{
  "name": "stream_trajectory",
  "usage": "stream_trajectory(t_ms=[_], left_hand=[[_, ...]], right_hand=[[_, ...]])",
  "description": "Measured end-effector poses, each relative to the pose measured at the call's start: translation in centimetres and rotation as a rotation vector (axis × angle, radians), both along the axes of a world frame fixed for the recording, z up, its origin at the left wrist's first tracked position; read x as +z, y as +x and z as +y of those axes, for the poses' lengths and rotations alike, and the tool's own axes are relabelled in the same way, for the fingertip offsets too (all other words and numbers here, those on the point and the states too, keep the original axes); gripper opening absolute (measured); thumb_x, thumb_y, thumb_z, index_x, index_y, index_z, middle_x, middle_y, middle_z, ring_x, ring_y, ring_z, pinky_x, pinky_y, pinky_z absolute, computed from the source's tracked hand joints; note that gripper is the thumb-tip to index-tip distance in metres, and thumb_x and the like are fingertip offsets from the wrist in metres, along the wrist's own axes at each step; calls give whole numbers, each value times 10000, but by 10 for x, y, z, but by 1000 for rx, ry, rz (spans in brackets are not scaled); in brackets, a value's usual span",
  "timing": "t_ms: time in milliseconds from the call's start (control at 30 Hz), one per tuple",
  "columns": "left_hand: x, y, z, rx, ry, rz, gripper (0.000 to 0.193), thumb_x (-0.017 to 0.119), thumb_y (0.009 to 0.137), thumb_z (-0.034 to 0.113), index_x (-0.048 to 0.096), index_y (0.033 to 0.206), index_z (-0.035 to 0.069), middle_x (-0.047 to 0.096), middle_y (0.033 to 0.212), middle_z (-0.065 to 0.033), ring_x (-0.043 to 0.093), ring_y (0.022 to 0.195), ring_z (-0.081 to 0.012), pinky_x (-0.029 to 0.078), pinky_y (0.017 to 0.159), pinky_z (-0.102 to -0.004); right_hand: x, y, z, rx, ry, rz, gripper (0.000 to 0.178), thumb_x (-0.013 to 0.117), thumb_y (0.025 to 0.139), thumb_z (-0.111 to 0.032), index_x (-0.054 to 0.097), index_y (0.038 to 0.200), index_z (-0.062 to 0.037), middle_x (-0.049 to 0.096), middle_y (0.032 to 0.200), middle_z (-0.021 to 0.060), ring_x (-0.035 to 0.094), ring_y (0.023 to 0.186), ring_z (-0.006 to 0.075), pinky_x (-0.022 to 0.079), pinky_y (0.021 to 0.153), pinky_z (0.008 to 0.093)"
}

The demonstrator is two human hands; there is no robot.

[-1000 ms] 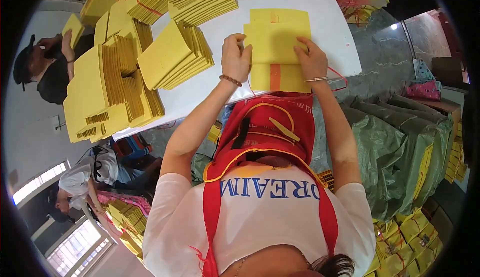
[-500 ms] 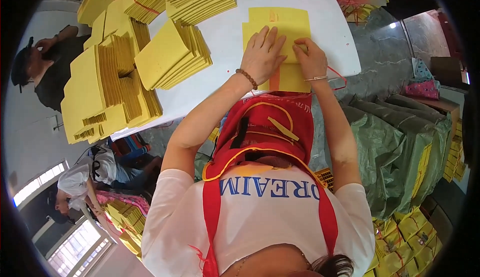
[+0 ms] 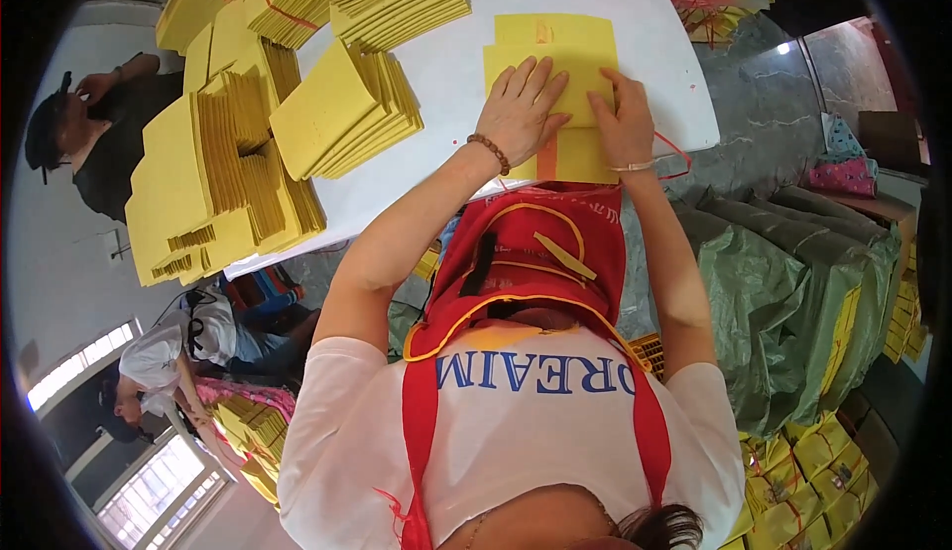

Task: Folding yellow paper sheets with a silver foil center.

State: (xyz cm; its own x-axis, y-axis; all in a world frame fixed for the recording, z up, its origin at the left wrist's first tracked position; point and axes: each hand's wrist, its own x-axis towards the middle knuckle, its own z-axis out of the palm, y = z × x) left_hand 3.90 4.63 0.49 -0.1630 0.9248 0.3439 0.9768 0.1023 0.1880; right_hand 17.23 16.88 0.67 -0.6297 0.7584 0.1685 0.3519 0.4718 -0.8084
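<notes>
In front of me on the table lies a folded yellow paper sheet (image 3: 585, 59), with an orange strip (image 3: 546, 156) showing along its middle above and below the fold. My left hand (image 3: 523, 112) rests flat on the folded part, palm down with fingers stretched. My right hand (image 3: 627, 125) is at the sheet's right edge, thumb and forefinger apart and touching the paper there. A red string (image 3: 676, 149) lies beside my right wrist and runs to the table's near edge.
Stacks of folded yellow paper (image 3: 342, 114) fill the left of the white table (image 3: 446, 89); one bundle (image 3: 283, 0) is tied with red string. Green plastic-wrapped bundles (image 3: 754, 302) stand to my right. One person (image 3: 109, 143) is beyond the stacks, another (image 3: 178, 352) at lower left.
My right hand has slid slightly right to the sheet's edge, and its thumb and forefinger have parted. The left hand stays pressed on the paper.
</notes>
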Motion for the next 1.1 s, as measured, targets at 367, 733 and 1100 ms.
stream_trajectory(t_ms=[367,733,1100], left_hand=[[-1,0,1,0,-6,1,493,554,868,326,465,1283,77,428,1332,-168,365,1250,-332,289,1026,-456],[-5,-4,-1,-13,49,-124,429,575,859,233,495,1257,97,426,1333,-155,357,1259,-320,278,1027,-458],[-6,-6,-6,-15,124,-190,406,671,783,204,545,1156,106,384,1349,-174,313,1261,-387,289,998,-479]], right_hand=[[-10,29,-40,278,562,-319,567,482,881,-440,421,1347,-124,366,1427,60,295,1338,218,149,1043,594],[-16,29,-43,259,641,-368,563,436,887,-499,422,1353,-183,332,1447,59,251,1357,264,70,1013,674],[-12,-10,-12,146,480,-402,480,489,880,-411,457,1309,-198,326,1440,88,291,1333,267,167,986,652]])
